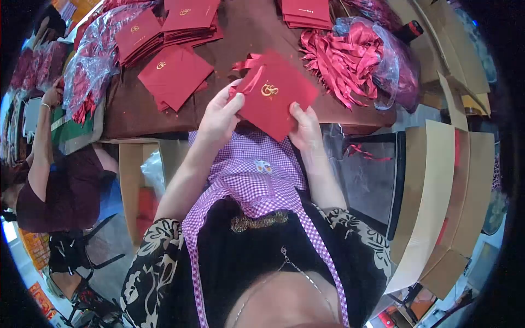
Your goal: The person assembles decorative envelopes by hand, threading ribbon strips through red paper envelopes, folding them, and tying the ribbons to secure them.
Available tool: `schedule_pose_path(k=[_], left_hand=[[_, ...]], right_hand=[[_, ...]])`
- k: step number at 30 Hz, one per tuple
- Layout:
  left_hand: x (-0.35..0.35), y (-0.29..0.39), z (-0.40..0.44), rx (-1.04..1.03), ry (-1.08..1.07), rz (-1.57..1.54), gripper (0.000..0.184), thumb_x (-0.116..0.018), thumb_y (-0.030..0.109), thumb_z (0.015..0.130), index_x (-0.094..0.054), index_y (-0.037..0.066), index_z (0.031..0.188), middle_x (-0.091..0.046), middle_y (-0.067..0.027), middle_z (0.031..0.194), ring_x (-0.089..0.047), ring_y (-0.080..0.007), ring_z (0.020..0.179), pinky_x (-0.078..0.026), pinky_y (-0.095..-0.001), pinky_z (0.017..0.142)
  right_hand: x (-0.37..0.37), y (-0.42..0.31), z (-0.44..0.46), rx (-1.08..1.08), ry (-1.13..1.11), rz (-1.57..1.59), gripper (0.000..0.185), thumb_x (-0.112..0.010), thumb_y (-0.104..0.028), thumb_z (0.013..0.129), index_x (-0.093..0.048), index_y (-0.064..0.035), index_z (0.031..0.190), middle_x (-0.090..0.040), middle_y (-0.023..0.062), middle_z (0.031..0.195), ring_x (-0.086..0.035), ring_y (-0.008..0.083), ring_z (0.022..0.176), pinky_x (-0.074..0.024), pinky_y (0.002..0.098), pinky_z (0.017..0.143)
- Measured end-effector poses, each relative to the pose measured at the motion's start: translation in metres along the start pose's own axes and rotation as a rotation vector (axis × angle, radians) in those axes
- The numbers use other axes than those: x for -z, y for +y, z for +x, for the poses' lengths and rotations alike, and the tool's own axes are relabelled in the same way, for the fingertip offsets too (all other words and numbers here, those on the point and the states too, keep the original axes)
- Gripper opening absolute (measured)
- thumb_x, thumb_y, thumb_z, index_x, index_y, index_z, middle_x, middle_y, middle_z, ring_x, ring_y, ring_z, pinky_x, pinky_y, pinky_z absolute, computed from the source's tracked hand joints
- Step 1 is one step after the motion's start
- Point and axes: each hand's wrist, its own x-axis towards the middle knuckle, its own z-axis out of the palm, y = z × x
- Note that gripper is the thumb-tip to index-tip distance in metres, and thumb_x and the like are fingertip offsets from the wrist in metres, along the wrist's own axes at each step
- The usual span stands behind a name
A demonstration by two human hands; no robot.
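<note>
Between my hands is a square red card with a gold emblem, turned cornerwise above the table's near edge. My left hand pinches its left side together with a pink-red satin ribbon, which loops over that corner. The lower right edge is gripped by my right hand, thumb on the front face. Close by on the left lies a small pile of matching red cards. To the right, a heap of loose satin ribbons spills from a clear plastic bag.
Stacks of red cards and another stack sit farther back on the brown-covered table. A plastic bag of ribbons lies left. Open cardboard boxes stand right. Another person works at the left.
</note>
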Motion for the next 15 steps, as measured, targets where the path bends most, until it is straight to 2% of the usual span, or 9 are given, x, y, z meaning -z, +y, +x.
schedule_pose_path(k=[4,5,6,8,10,12,13,14,15], left_hand=[[0.023,0.012,0.009,0.051,-0.004,0.011,0.055,-0.045,0.022,0.099,-0.02,0.003,0.144,-0.053,-0.0133,0.124,-0.054,-0.0203,0.112,-0.044,-0.0353,0.096],[0.024,0.012,0.015,0.018,-0.09,-0.04,0.063,-0.043,0.031,0.1,-0.01,0.006,0.147,-0.051,-0.0139,0.126,-0.053,-0.0222,0.113,-0.044,-0.0367,0.097],[0.02,0.016,0.019,0.014,-0.087,-0.042,0.063,-0.043,0.031,0.1,-0.01,0.006,0.147,-0.051,-0.0139,0.126,-0.053,-0.0222,0.113,-0.044,-0.0367,0.097],[0.012,0.027,0.024,0.027,0.093,-0.073,0.058,-0.041,0.039,0.099,-0.02,0.013,0.147,-0.045,-0.0134,0.136,-0.055,-0.0252,0.112,-0.043,-0.04,0.097],[-0.006,0.032,0.024,0.048,0.116,-0.019,0.06,-0.041,0.04,0.099,-0.018,0.014,0.148,-0.051,-0.0144,0.13,-0.055,-0.0239,0.112,-0.043,-0.0372,0.098],[-0.004,0.03,0.032,-0.022,0.191,0.16,0.046,-0.043,0.037,0.099,-0.042,0.009,0.136,-0.063,-0.0083,0.104,-0.061,-0.016,0.088,-0.051,-0.0293,0.079],[-0.001,0.033,0.032,-0.025,0.193,0.16,0.046,-0.043,0.037,0.099,-0.042,0.009,0.136,-0.063,-0.0083,0.104,-0.061,-0.016,0.088,-0.051,-0.0293,0.079],[0.005,0.037,0.031,0.03,0.151,0.278,0.032,-0.047,0.035,0.098,-0.051,0.008,0.115,-0.059,-0.0045,0.088,-0.056,-0.0119,0.073,-0.046,-0.026,0.064],[0.009,0.039,0.03,0.089,0.109,0.395,0.028,-0.05,0.033,0.097,-0.06,0.007,0.094,-0.056,-0.0006,0.073,-0.051,-0.0078,0.057,-0.042,-0.0226,0.05]], right_hand=[[0.001,-0.006,0.002,-0.073,0.032,0.047,0.048,-0.064,-0.016,0.087,-0.046,-0.0029,0.129,-0.057,0.009,0.123,-0.057,0.0223,0.111,-0.0468,0.0387,0.095],[0.005,-0.004,0.002,-0.087,-0.008,0.052,0.047,-0.064,-0.015,0.087,-0.046,-0.0027,0.129,-0.057,0.0093,0.122,-0.057,0.0225,0.111,-0.0467,0.0386,0.095],[0.004,-0.003,0.002,-0.101,-0.047,0.056,0.047,-0.064,-0.015,0.087,-0.047,-0.0025,0.128,-0.058,0.0095,0.122,-0.057,0.0227,0.111,-0.0465,0.0386,0.095],[0.001,-0.002,-0.001,-0.111,-0.054,0.042,0.047,-0.064,-0.015,0.087,-0.046,-0.0024,0.129,-0.057,0.0097,0.122,-0.057,0.0226,0.111,-0.0463,0.0386,0.095],[-0.002,0.001,-0.004,-0.123,-0.057,0.028,0.048,-0.064,-0.015,0.086,-0.046,-0.0024,0.129,-0.057,0.0099,0.123,-0.057,0.0225,0.111,-0.0461,0.0387,0.096],[-0.002,0.006,-0.004,-0.117,-0.039,0.018,0.048,-0.065,-0.016,0.086,-0.047,-0.0023,0.128,-0.057,0.0098,0.123,-0.056,0.0222,0.112,-0.0461,0.039,0.096],[-0.002,0.007,-0.004,-0.119,-0.042,0.017,0.048,-0.065,-0.016,0.086,-0.047,-0.0023,0.128,-0.057,0.0098,0.123,-0.056,0.0222,0.112,-0.0461,0.039,0.096],[-0.001,0.008,-0.005,-0.128,-0.043,0.035,0.047,-0.065,-0.016,0.086,-0.048,-0.0024,0.127,-0.058,0.0098,0.121,-0.057,0.0221,0.111,-0.0464,0.0386,0.095],[0.0,0.008,-0.006,-0.139,-0.043,0.053,0.045,-0.065,-0.015,0.086,-0.049,-0.0024,0.126,-0.059,0.0098,0.12,-0.057,0.0221,0.11,-0.0467,0.0383,0.095]])
